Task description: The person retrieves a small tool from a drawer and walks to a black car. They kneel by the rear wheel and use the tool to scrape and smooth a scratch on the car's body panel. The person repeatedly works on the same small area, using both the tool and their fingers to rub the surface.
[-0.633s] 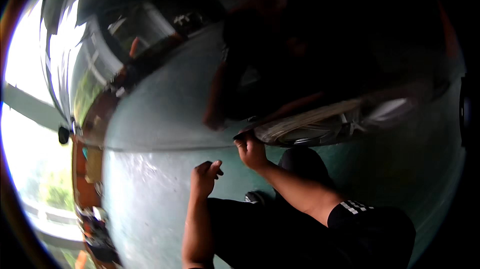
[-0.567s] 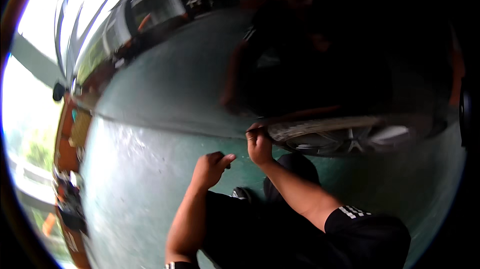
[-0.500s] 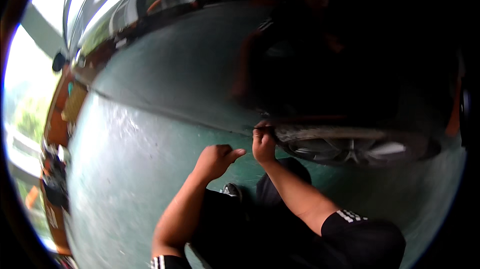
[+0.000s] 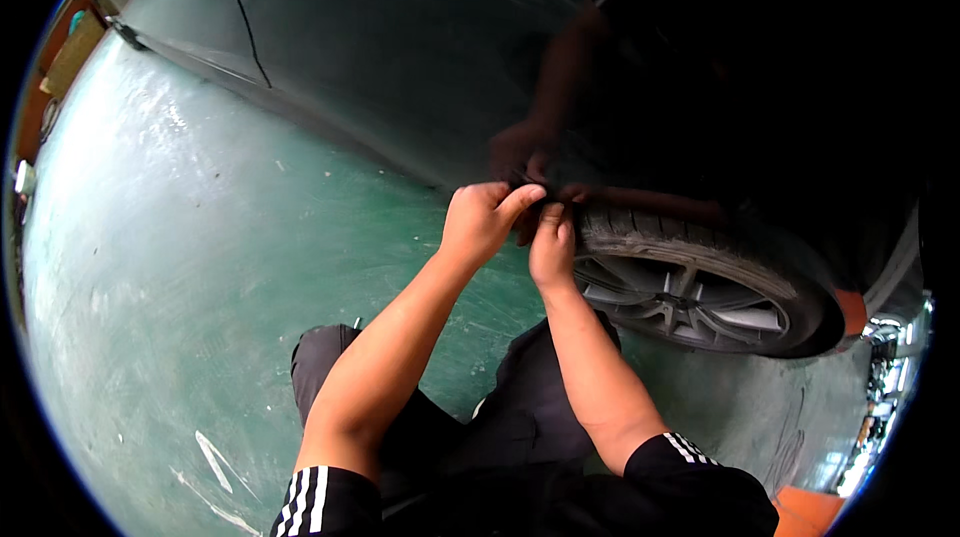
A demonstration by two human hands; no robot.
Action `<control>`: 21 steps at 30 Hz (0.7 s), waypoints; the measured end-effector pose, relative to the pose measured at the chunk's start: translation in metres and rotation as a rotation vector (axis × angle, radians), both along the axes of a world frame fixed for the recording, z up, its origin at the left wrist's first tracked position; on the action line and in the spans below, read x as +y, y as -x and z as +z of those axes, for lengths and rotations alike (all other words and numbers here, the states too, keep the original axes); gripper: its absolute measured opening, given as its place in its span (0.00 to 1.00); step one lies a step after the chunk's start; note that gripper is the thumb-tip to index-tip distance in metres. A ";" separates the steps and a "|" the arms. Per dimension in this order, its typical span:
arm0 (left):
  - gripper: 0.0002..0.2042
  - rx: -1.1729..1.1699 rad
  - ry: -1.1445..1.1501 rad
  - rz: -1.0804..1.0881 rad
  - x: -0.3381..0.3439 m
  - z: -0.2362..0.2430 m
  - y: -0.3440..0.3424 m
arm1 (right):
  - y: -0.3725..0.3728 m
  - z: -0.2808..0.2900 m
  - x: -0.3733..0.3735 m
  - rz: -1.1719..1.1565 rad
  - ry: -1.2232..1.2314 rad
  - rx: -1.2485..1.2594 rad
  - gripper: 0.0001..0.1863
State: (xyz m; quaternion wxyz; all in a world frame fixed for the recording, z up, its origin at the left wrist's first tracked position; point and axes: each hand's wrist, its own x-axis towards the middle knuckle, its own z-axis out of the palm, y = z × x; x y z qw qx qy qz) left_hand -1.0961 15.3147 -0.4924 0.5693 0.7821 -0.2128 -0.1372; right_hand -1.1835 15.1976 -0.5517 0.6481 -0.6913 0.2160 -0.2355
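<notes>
My left hand (image 4: 480, 222) is at the lower edge of a glossy black car body panel (image 4: 380, 57), thumb stretched along it and fingers curled out of sight. Close beside it my right hand (image 4: 551, 247) is closed at the same edge, where the wheel arch begins, thumb up. What either hand grips is hidden by the fingers and shadow. Just right of them sit the tyre (image 4: 730, 247) and its spoked alloy wheel (image 4: 683, 305). The dark paint reflects my arms.
A green painted floor (image 4: 190, 237) with pale scuffs lies below the car, under my bent legs (image 4: 525, 377). Brown furniture with boxes (image 4: 70, 62) lines the far left rim. An orange object (image 4: 808, 507) is at the lower right, near bright clutter (image 4: 880, 387) along the right rim.
My left hand has moved up and right from below to join my right hand at the panel edge. The view has tipped downward, so less window and more floor and tyre show.
</notes>
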 end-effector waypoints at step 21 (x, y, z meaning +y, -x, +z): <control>0.28 0.228 0.535 0.214 -0.018 -0.015 0.010 | 0.009 0.062 0.033 -0.383 0.140 -0.109 0.08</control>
